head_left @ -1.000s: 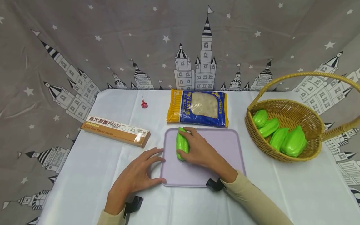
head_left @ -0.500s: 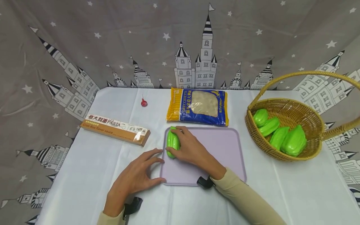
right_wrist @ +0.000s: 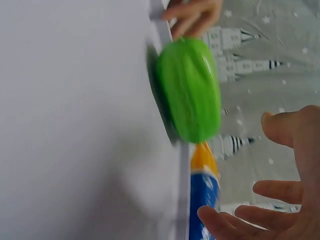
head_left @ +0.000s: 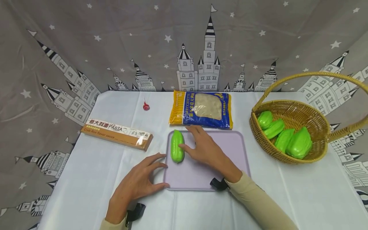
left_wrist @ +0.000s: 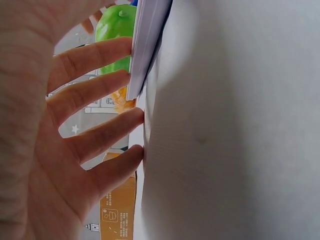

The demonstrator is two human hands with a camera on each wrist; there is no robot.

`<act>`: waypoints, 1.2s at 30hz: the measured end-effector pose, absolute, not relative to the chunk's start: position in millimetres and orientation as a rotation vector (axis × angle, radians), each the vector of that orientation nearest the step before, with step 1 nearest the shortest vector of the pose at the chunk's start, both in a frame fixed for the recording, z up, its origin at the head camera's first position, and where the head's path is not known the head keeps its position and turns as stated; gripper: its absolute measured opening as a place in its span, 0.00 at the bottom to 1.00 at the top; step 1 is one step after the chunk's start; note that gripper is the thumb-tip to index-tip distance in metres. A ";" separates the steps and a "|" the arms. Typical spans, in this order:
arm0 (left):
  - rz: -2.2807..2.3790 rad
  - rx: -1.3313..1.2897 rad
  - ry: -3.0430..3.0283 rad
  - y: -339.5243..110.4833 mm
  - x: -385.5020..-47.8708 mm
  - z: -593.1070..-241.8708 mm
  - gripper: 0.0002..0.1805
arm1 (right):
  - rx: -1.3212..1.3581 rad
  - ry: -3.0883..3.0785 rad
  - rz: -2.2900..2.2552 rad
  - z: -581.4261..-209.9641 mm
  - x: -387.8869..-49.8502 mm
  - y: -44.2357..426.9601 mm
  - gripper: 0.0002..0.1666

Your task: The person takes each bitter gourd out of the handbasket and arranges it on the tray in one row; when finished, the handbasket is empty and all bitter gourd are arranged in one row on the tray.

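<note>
The lilac tray [head_left: 198, 179] carries the first danger: the left hand [head_left: 138, 180], fingers spread, touches its left edge, and one stray shove there could jolt everything on it. Over the tray's middle, the right hand [head_left: 208, 150] hovers, fingers wide and holding nothing, its thumb so close that a careless brush might well roll the green fruit [head_left: 177, 147], a rounded piece lying inside by the left rim, braced by neither hand!

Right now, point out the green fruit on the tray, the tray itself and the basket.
Green fruit [head_left: 176, 150], head view, middle of its body.
Tray [head_left: 188, 175], head view, bare floor, lower left.
Basket [head_left: 318, 127], head view, inner wall.
</note>
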State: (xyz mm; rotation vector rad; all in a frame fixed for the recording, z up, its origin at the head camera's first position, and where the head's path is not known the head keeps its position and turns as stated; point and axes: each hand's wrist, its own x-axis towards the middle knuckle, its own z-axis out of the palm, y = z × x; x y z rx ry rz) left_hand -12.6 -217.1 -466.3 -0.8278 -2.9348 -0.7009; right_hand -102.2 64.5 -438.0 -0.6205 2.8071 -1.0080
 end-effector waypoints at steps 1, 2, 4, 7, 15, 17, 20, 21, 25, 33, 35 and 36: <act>-0.695 -0.827 -2.934 -217.2 -12.2 -466.5 0.35 | -0.608 2.823 -1.022 -436.6 -102.3 71.2 0.45; -0.693 -0.826 -2.932 -217.3 -12.0 -466.8 0.35 | -0.594 2.840 -1.035 -435.0 -102.5 78.1 0.44; -0.686 -0.822 -2.932 -217.3 -11.2 -467.2 0.35 | -0.563 2.875 -1.065 -430.9 -102.4 91.8 0.42; -0.679 -0.820 -2.928 -217.1 -10.1 -467.4 0.35 | -0.532 2.919 -1.096 -424.5 -102.5 110.8 0.39; -0.678 -0.823 -2.916 -216.5 -9.1 -468.1 0.35 | -0.485 3.089 -1.172 -412.3 -101.1 158.1 0.32; -0.679 -0.824 -2.919 -216.4 -8.8 -468.6 0.35 | -0.443 3.139 -1.182 -409.9 -100.1 169.6 0.30; -0.673 -0.823 -2.922 -216.3 -8.6 -469.5 0.35 | -0.357 3.194 -1.182 -406.9 -98.7 186.8 0.29; -0.671 -0.823 -2.923 -216.3 -8.7 -469.7 0.35 | -0.332 3.210 -1.175 -405.9 -98.2 192.7 0.29; -0.673 -0.825 -2.928 -215.7 -9.6 -470.5 0.35 | -0.229 3.281 -1.124 -401.2 -96.6 218.1 0.27; -0.671 -0.823 -2.925 -215.1 -10.1 -469.7 0.35 | -0.013 3.308 -0.993 -393.0 -84.1 268.0 0.30; -0.665 -0.822 -2.923 -215.6 -10.3 -469.6 0.35 | 0.037 3.336 -0.922 -392.8 -80.3 277.2 0.30; -0.661 -0.822 -2.922 -215.9 -10.4 -469.5 0.34 | 0.060 3.344 -0.896 -392.6 -78.9 281.2 0.30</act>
